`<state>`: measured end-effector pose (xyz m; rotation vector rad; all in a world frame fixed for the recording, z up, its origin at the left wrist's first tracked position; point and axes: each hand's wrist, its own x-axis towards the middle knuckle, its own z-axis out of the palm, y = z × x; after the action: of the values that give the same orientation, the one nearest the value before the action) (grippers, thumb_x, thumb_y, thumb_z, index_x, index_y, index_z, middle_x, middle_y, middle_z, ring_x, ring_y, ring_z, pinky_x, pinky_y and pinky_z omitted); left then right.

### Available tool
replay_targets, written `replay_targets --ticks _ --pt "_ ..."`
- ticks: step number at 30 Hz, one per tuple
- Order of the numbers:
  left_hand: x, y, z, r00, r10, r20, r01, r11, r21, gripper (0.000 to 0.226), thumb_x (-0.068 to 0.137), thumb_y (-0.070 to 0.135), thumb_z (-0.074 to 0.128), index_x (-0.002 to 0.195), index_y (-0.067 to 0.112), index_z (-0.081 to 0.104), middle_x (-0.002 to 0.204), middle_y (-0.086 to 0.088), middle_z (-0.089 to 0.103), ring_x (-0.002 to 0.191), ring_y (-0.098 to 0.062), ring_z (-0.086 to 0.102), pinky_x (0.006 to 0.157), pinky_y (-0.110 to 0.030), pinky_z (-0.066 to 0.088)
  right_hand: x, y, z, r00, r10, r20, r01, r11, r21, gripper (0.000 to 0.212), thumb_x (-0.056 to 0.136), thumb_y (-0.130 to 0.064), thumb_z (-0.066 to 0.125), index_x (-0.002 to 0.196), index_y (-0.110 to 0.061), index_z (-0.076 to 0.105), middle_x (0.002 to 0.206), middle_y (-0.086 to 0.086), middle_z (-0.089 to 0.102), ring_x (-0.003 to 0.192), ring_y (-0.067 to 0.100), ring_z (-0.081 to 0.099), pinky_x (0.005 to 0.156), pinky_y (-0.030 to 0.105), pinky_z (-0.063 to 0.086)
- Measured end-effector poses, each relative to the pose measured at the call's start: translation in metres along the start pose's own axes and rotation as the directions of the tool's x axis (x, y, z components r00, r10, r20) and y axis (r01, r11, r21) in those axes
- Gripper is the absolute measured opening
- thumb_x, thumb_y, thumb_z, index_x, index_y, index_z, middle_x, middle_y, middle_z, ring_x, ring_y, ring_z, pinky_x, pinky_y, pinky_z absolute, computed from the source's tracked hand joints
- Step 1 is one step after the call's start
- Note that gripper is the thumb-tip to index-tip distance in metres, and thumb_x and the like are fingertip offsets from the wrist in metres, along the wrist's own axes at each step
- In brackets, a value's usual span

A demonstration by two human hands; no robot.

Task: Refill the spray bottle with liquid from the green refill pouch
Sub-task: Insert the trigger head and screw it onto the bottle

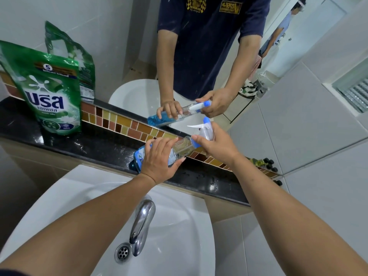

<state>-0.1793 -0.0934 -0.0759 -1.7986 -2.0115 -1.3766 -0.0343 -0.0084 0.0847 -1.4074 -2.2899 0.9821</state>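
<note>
The clear spray bottle [180, 149] stands tilted on the black counter ledge [95, 144], with a little blue liquid at its base. My left hand [159, 159] wraps around its body. My right hand [216, 143] grips the white and blue spray head [203, 128] at the bottle's neck. The green refill pouch [49, 94] stands upright on the ledge at the far left, apart from both hands. The mirror [298, 66] behind repeats the bottle and hands.
A white sink basin [179, 246] with a chrome tap [142, 220] and drain [123, 252] lies below the ledge. A strip of brown mosaic tiles [123, 124] runs along the mirror's foot. Small dark bottles [266, 164] sit at the ledge's right end.
</note>
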Motion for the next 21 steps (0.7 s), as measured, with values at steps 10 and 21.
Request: replay_targets --ticks 10,21 --pt "0.0 -0.001 0.001 1.0 -0.006 0.014 0.006 1.0 0.003 0.063 0.086 0.058 0.057 0.131 0.015 0.05 0.121 -0.007 0.058 0.113 -0.025 0.05 0.106 -0.048 0.03 0.001 0.005 -0.006 0.997 -0.013 0.078 0.006 0.996 0.086 0.061 0.08 -0.033 0.08 0.132 -0.034 0.047 0.123 -0.004 0.061 0.111 0.02 0.061 0.091 0.048 0.058" --pt "0.001 -0.004 0.002 1.0 -0.014 -0.003 0.014 1.0 -0.016 0.063 0.085 0.053 0.065 0.132 0.015 0.05 0.122 -0.007 0.057 0.115 -0.025 0.05 0.106 -0.049 0.032 0.002 -0.005 0.004 0.995 -0.078 -0.057 0.076 0.996 -0.046 0.057 0.083 -0.034 0.079 0.13 -0.023 0.049 0.116 -0.002 0.059 0.105 0.02 0.059 0.085 0.035 0.059"
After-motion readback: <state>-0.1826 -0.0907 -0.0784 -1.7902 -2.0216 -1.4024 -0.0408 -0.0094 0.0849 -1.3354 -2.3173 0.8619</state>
